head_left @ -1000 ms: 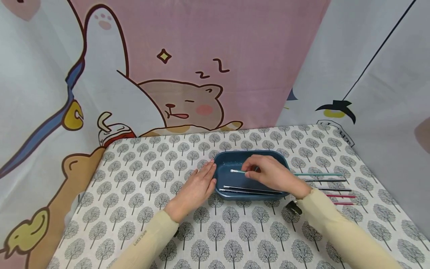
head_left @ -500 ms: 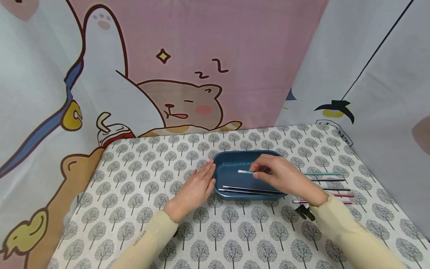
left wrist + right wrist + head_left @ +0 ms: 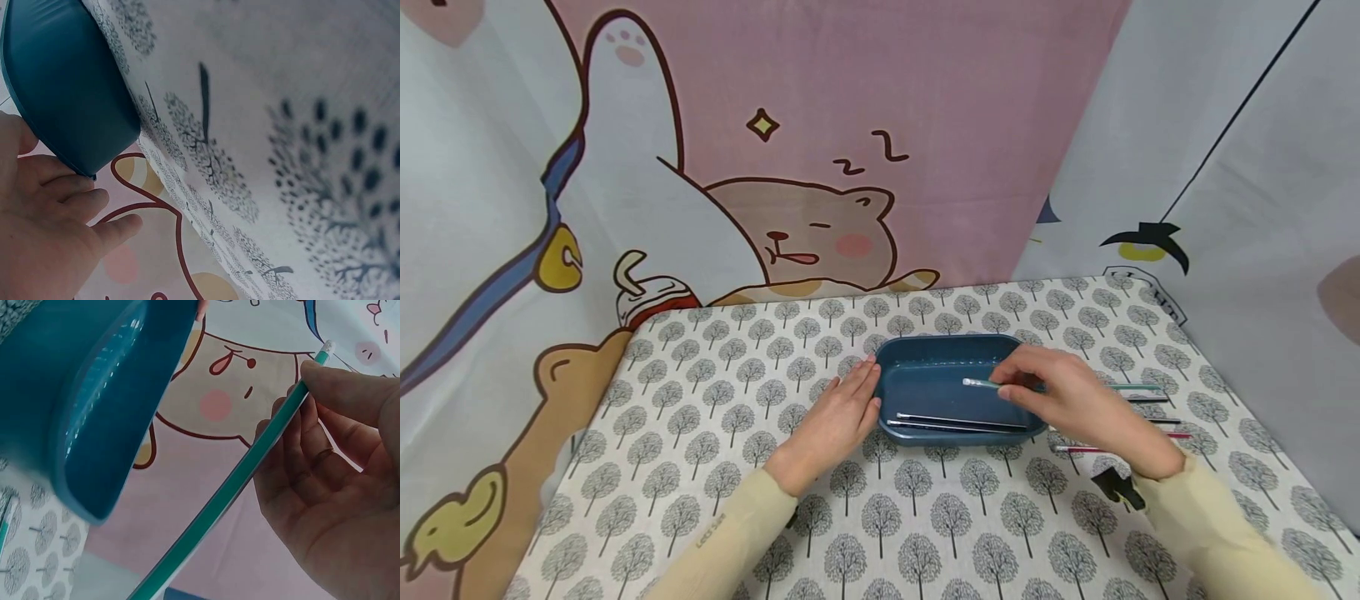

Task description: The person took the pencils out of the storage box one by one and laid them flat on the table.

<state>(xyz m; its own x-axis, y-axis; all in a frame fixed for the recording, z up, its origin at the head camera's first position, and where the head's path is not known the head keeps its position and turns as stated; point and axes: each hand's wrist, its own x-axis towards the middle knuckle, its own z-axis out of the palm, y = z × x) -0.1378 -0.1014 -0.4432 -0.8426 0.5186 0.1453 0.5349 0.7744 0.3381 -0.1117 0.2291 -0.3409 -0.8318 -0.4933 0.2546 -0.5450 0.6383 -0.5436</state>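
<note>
My right hand [image 3: 1063, 398] pinches a green pencil [image 3: 231, 478] between thumb and fingers near its white eraser end, above the right part of a blue tray. The eraser end of this green pencil points left in the head view. My left hand [image 3: 838, 425] lies with straight fingers against the left end of the blue tray [image 3: 925, 386]. In the left wrist view, the fingers touch the tray's rim and outer wall. Inside the tray, black pencils [image 3: 958, 424] lie along the near side.
Right of the tray, partly behind my right hand and forearm, lie another green pencil [image 3: 1138, 387], dark pencils [image 3: 1165, 421] and red pencils [image 3: 1075, 449]. A tree-print cloth [image 3: 737, 367] covers the table. Cartoon-print curtains [image 3: 985, 167] stand behind and beside it.
My right hand has moved to the right with the green pencil, drawing its eraser end from the tray's middle toward its right side. My left hand and the tray stay in place.
</note>
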